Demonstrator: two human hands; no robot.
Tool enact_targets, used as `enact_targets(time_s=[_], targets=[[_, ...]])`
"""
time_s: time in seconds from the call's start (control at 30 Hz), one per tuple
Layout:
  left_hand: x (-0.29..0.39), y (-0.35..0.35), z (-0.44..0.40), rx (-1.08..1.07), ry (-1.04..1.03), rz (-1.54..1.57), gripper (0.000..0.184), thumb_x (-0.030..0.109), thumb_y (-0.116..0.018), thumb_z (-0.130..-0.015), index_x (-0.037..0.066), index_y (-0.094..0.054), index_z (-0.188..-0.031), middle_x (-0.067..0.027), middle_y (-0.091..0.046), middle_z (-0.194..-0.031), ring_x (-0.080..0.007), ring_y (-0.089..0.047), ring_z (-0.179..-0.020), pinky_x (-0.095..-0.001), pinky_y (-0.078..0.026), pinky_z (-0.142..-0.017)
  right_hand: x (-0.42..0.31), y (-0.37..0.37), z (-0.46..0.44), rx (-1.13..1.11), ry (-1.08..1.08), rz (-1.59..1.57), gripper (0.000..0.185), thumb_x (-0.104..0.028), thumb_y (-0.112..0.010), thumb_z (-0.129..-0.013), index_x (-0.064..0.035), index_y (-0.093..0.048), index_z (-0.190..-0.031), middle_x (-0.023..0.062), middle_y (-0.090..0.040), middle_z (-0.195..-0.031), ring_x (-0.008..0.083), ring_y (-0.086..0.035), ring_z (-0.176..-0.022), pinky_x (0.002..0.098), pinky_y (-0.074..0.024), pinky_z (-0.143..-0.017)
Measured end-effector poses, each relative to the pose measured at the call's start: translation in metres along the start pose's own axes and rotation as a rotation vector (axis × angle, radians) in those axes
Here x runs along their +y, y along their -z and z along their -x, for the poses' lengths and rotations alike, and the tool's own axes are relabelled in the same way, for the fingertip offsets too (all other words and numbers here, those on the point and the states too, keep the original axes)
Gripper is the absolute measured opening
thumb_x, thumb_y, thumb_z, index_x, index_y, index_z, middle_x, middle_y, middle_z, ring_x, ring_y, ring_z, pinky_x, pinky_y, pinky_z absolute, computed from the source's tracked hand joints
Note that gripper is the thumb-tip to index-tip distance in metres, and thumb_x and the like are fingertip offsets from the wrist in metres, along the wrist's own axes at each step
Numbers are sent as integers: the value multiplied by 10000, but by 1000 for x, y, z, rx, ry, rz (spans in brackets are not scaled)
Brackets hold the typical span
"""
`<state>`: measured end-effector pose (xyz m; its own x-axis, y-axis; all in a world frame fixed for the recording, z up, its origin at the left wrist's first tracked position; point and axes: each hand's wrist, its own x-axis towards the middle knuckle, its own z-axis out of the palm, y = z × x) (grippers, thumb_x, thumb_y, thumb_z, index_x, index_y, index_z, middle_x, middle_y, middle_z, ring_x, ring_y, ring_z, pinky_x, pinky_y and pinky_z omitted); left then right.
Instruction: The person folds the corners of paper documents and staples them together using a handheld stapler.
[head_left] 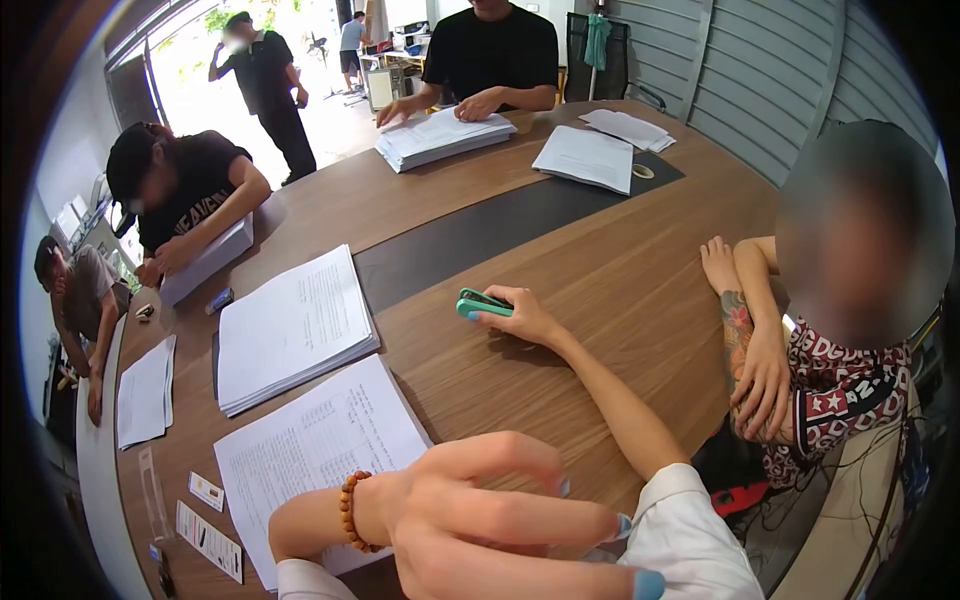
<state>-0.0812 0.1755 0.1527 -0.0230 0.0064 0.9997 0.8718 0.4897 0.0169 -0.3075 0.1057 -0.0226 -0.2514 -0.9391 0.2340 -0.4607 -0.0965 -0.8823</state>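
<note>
Over the wooden table (pixel 620 270), my right hand (pixel 527 318) grips a small green stapler (pixel 478 303) with its nose towards the left. My left hand (pixel 470 510), with a brown bead bracelet on the wrist, is raised close to the camera. Its fingers are apart and half bent, and I see nothing in them. Beneath that wrist lies a stack of printed sheets (pixel 300 440), partly hidden by the hand and forearm. Just beyond it is a thicker stack of printed paper (pixel 295 320).
Across the table, a person in black (pixel 490 60) handles a paper stack (pixel 440 135). Another leans over papers on the left. A person with a tattooed arm (pixel 737 320) sits at the right. Packets (pixel 210 540), loose sheets (pixel 147 390) and a tape roll (pixel 643 171) lie about.
</note>
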Motion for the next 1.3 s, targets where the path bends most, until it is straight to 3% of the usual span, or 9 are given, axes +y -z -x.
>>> enact_targets(time_s=[0.17, 0.2, 0.3, 0.53, 0.6, 0.63, 0.73, 1.1, 1.3], targets=[[-7, -3, -4, 66, 35, 18, 276, 501, -591, -759, 261, -719, -717, -55, -612, -812, -227, -565, -649, -351, -385, -555, 1, -1, -1, 4, 23, 25, 375, -390, -686, -746, -44, -646, -884, 59, -634, -676, 128, -589, -623, 278, -455, -593], [-11, 9, -2, -138, -30, -111, 185, 296, -572, -777, 149, -683, -788, -48, -608, -912, -191, -578, -721, -324, -419, -590, 1, 0, 0, 16, 21, 17, 376, -391, -687, -744, -45, -647, -884, 63, -635, -683, 131, -586, -625, 284, -456, -595], [-8, 24, 2, -452, 14, -217, 135, 120, -680, -744, 249, -669, -780, -2, -527, -992, -146, -607, -794, -293, -442, -640, -1, -1, 1, 22, 51, 84, 323, -325, -690, -757, -46, -632, -910, 47, -609, -706, 118, -547, -646, 278, -441, -608], [-22, 46, -5, -1061, 44, -943, 362, 98, -721, -677, 242, -685, -1008, -7, -580, -1067, -165, -593, -813, -313, -466, -715, 15, -5, -8, 95, 138, 220, 359, -368, -692, -744, -43, -640, -888, 98, -639, -736, 176, -613, -692, 307, -465, -640], [-12, 49, -15, -1138, 517, -1080, 496, 44, -695, -703, 227, -610, -1156, -62, -599, -1058, -210, -602, -853, -328, -470, -783, 5, -2, -2, 90, 113, 192, 372, -379, -692, -740, -39, -641, -883, 96, -639, -718, 174, -615, -675, 306, -468, -632], [-8, 55, -15, -1156, 492, -1058, 496, 44, -695, -703, 227, -610, -1156, -62, -599, -1058, -210, -602, -853, -328, -470, -783, 3, -1, -1, 55, 109, 160, 386, -390, -692, -736, -35, -642, -878, 94, -639, -699, 172, -616, -658, 305, -471, -624], [1, 72, -19, -1223, 1044, -1068, 549, 24, -677, -728, 169, -534, -1237, -109, -583, -1119, -290, -584, -977, -374, -483, -833, 2, -1, 1, 97, 112, 160, 400, -404, -699, -722, -29, -648, -853, 88, -637, -669, 171, -614, -630, 298, -471, -603], [13, 71, -27, -1194, 863, -850, 586, -3, -703, -694, 176, -544, -1229, -123, -591, -1127, -289, -573, -1036, -403, -470, -883, 3, -2, -3, 55, 49, 138, 438, -459, -703, -712, -37, -653, -815, 83, -635, -661, 161, -606, -616, 295, -462, -580], [-23, 70, -17, -1281, 856, -612, 569, 68, -662, -720, 160, -507, -1260, -129, -560, -1133, -309, -563, -941, -363, -456, -817, 5, -8, -1, 273, 241, 326, 394, -393, -707, -707, -45, -644, -880, 138, -638, -785, 264, -612, -707, 346, -474, -643]])
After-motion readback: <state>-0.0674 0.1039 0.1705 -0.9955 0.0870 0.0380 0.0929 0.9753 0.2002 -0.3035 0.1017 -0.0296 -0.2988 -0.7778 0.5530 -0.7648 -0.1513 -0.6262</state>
